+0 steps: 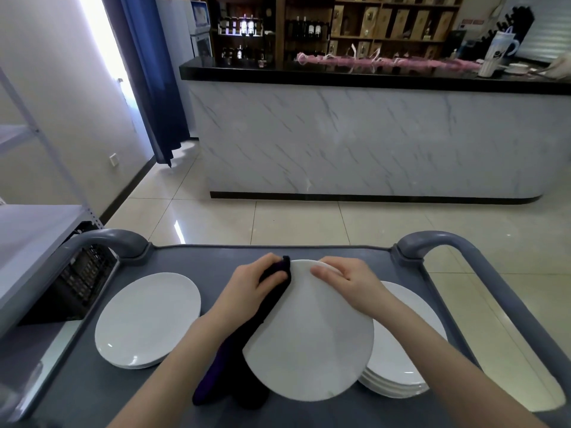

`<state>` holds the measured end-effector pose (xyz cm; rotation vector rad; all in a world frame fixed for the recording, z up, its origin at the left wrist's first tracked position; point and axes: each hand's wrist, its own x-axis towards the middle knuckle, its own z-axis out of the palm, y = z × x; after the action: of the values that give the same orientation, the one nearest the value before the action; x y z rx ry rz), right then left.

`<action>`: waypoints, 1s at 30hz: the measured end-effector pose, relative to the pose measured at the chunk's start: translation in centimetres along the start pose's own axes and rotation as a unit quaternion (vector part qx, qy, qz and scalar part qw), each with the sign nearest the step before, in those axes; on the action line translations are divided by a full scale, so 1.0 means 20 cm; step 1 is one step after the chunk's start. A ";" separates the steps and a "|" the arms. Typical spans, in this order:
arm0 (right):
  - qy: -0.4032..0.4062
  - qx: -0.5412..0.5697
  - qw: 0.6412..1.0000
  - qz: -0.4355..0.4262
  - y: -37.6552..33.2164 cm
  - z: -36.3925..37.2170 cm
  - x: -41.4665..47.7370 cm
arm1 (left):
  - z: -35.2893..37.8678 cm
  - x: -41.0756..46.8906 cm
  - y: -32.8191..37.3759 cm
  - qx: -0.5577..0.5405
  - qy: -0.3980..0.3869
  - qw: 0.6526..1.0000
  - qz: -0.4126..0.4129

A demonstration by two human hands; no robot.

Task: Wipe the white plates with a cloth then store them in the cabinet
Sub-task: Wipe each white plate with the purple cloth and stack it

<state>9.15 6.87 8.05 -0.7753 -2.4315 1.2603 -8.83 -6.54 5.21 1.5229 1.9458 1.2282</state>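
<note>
A: What is entered first, by size?
B: Item 1: a marble-fronted bar, set across the tiled floor, well apart from everything else. Item 2: a grey service cart, on whose top all the task's things are found.

A: How are the plates listed?
B: Item 3: a stack of white plates, placed at the cart's right side. Item 4: a single white plate, held tilted over the middle of the cart, with its right edge overlapping that stack. Whether its near edge rests on the cart cannot be told. Item 5: flat white plates, laid at the cart's left side. Their count cannot be told.

A: And the cloth?
B: Item 6: a dark purple cloth, pressed against the held plate's left rim, with its loose end trailed down onto the cart.

A: How are the grips recorded?
B: Item 7: left hand, grip curled round the cloth at the plate's far-left rim. Item 8: right hand, grip closed on the plate's far rim, with the fingers hooked over the edge and the thumb laid on the face.
</note>
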 end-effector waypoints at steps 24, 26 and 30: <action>0.217 0.169 0.961 0.031 0.03 0.09 -0.08 | 0.04 -0.05 -0.04 -0.020 0.180 0.980 -0.078; 0.311 0.238 0.918 0.068 0.02 0.15 -0.09 | 0.10 -0.09 -0.05 -0.060 0.238 0.959 -0.144; 0.364 0.239 0.894 0.102 0.03 0.29 -0.13 | 0.17 -0.13 -0.08 -0.120 0.266 0.936 -0.197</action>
<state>8.57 1.85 4.27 -1.1109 -1.4041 1.2568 -6.36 -7.71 1.59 0.6675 2.1694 1.7256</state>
